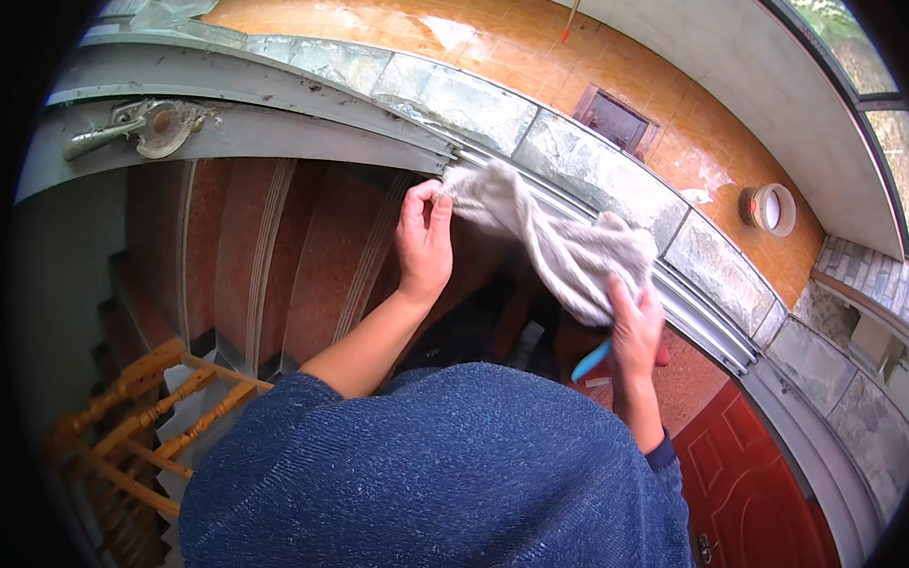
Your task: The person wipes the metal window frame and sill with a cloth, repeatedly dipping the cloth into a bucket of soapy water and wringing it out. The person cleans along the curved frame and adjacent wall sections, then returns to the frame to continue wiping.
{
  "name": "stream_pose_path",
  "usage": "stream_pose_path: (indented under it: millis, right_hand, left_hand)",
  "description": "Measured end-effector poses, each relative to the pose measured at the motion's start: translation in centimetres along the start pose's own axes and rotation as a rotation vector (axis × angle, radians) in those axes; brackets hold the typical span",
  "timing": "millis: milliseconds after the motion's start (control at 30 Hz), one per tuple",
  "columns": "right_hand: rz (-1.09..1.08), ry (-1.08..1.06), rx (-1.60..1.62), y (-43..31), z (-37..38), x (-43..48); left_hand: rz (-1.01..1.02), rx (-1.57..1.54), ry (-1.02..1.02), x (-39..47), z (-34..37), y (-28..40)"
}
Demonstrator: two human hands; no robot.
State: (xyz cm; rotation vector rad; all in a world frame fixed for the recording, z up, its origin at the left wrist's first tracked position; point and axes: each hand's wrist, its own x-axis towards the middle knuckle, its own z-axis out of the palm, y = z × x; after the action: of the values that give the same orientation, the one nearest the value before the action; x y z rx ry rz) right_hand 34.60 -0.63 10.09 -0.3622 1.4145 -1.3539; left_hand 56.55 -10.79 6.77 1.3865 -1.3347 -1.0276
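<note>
A greyish-white cloth [576, 254], twisted and bunched, stretches between my two hands over the metal window track [694, 315]. Its left end is pinched between the thumb and fingers of my left hand [426, 242], close to the end of the grey window frame rail. My right hand [637, 328] grips the bunched right end. A slim blue object [592, 360] sticks out below my right palm, and something red shows on the other side of it; what they are is mostly hidden by the hand.
A grey window sash with a metal handle [159, 127] spans the upper left. Beyond the stone-tiled sill [476, 97] lies an orange tiled floor with a white bucket [769, 210]. Red stairs [238, 254] drop below, beside a wooden balustrade [149, 416]. A red door [755, 490] stands lower right.
</note>
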Motion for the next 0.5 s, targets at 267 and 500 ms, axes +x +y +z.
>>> stream_pose_path:
  millis: [267,500]
  right_hand:
    - [-0.466,0.258,-1.485,2.6,-1.0,3.4]
    - [-0.402,-0.255,-1.494,5.4,9.8,9.9]
  left_hand:
    - [-0.024,0.37,0.019,1.3,1.1,-10.4]
    - [-0.262,0.597,-0.071,3.2,1.3,-6.9]
